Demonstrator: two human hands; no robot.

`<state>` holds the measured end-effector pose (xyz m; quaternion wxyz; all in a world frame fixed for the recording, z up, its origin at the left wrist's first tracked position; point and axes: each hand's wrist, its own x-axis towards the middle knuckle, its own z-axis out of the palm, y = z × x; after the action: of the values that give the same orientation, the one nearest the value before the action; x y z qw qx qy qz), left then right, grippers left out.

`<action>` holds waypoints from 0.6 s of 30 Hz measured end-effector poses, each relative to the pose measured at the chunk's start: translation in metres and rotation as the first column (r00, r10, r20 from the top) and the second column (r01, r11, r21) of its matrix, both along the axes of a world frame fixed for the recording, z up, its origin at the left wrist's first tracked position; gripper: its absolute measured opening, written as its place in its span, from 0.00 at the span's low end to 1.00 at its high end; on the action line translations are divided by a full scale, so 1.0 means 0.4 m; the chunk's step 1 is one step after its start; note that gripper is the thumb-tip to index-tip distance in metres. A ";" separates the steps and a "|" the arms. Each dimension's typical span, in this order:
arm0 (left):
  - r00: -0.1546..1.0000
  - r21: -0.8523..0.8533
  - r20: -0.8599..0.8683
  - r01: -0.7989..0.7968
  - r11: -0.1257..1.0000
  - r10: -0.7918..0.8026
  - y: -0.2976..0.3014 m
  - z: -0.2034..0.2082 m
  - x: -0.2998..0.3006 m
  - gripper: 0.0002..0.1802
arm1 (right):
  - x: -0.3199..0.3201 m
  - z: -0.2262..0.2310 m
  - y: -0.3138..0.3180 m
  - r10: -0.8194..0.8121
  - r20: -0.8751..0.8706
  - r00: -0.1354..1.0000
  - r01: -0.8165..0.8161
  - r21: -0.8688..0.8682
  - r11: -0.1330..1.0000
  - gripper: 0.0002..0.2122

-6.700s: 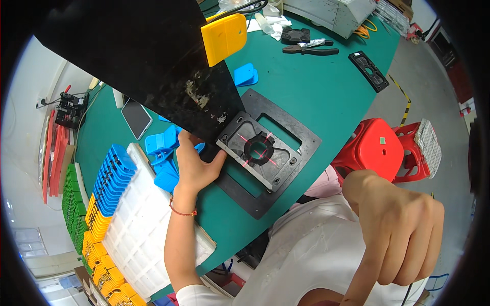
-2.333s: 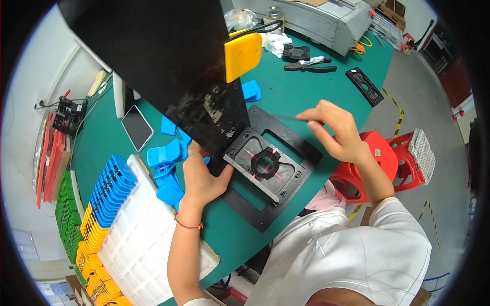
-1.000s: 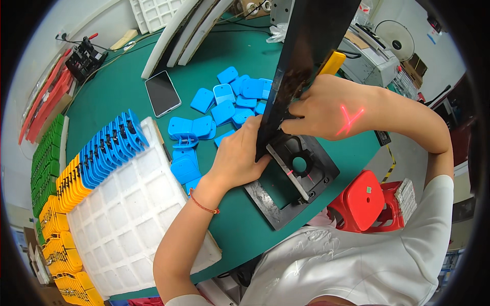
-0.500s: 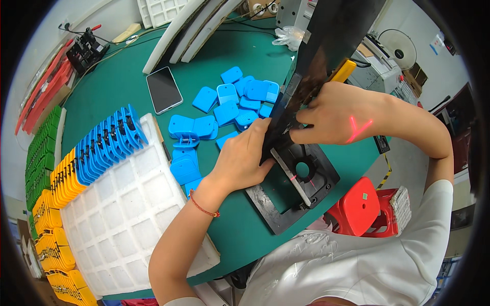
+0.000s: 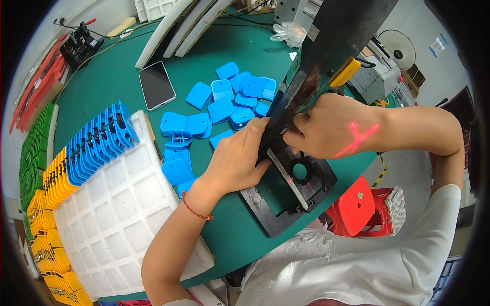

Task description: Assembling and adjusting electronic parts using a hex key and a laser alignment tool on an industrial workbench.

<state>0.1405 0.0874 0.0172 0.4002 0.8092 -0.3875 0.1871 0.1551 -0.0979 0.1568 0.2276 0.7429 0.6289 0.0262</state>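
Note:
A black bench fixture [image 5: 352, 30] with a tall upright and a black base frame [image 5: 265, 217] stands before me. My left hand [image 5: 237, 158] is closed at the left side of the upright's foot, thumb near the base. What its fingertips grip is hidden behind the upright. Across from it, my right hand [image 5: 334, 125] curls with bent fingers close to the same foot. Anything in that hand is out of sight. Red laser lines cross on its back. A yellow handle-like part [image 5: 345, 72] sticks out beside the upright, above the right hand. Loose blue plastic clips [image 5: 220, 109] lie beyond my left hand.
On the left, a white gridded tray [image 5: 109, 204] carries rows of blue clips [image 5: 102, 140] and yellow clips [image 5: 58, 176]. Green clips [image 5: 37, 153] sit farther left. A phone [image 5: 156, 85] lies on the green table [image 5: 204, 51]. A red stool [image 5: 352, 206] stands at the right.
My right hand has come slightly lower and toward me, its fingers more curled. The yellow part looks broader and tilted differently. My left hand stays at the upright; the whole view has shifted a little.

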 end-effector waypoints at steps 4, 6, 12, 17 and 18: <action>1.000 -0.019 0.028 0.014 1.000 -0.014 -0.004 0.003 0.004 0.46 | -0.004 0.006 0.013 -0.146 -0.083 0.986 0.143 -0.045 0.989 0.06; 0.999 -0.023 0.027 0.021 1.000 -0.021 -0.009 0.001 0.005 0.45 | -0.008 0.017 0.025 -0.232 -0.120 0.965 0.221 -0.098 0.970 0.06; 1.000 -0.026 0.014 0.009 1.000 -0.009 0.001 -0.004 0.005 0.44 | -0.017 0.002 0.033 -0.356 -0.203 0.912 0.349 -0.068 0.935 0.06; 1.000 -0.038 0.014 0.017 0.999 -0.016 -0.005 0.000 0.004 0.44 | -0.029 0.036 0.015 -0.283 -0.341 0.896 0.270 -0.087 0.959 0.06; 1.000 -0.018 -0.017 0.016 1.000 -0.017 -0.002 0.001 0.004 0.44 | -0.031 0.038 0.015 -0.382 -0.456 0.804 0.394 -0.073 0.916 0.07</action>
<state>0.1421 0.0865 0.0176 0.4123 0.8039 -0.3889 0.1803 0.1428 -0.0920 0.1720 0.0627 0.8430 0.4993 -0.1901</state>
